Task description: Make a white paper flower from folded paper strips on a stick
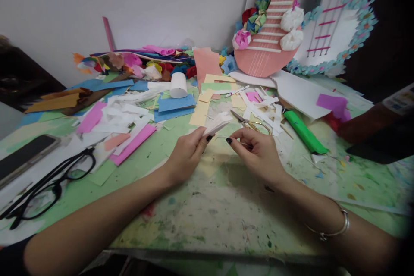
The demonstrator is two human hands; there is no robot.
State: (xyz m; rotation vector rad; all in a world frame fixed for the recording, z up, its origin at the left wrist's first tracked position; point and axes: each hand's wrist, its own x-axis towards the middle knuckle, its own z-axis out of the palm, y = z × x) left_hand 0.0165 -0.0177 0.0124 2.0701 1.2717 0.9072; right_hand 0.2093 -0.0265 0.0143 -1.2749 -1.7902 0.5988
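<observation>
My left hand (189, 153) is closed, pinching a bundle of folded white paper (220, 122) between thumb and fingers above the table. A short way to the right, my right hand (257, 151) is closed too, thumb against forefinger. A thin pale strand (221, 137) shows at its fingertips, though I cannot make out exactly what it is. Just behind the right hand lie gold-handled scissors (255, 125), their handles partly hidden by the hand. Cut cream paper strips (201, 110) lie beyond the left hand.
Black glasses (64, 177) and a phone (27, 155) lie at left, near white paper scraps (126, 112). A white paper roll (178, 85) stands mid-table. At right are a green packet (304, 133) and a dark box (381, 125). A pink paper instrument (268, 47) leans behind.
</observation>
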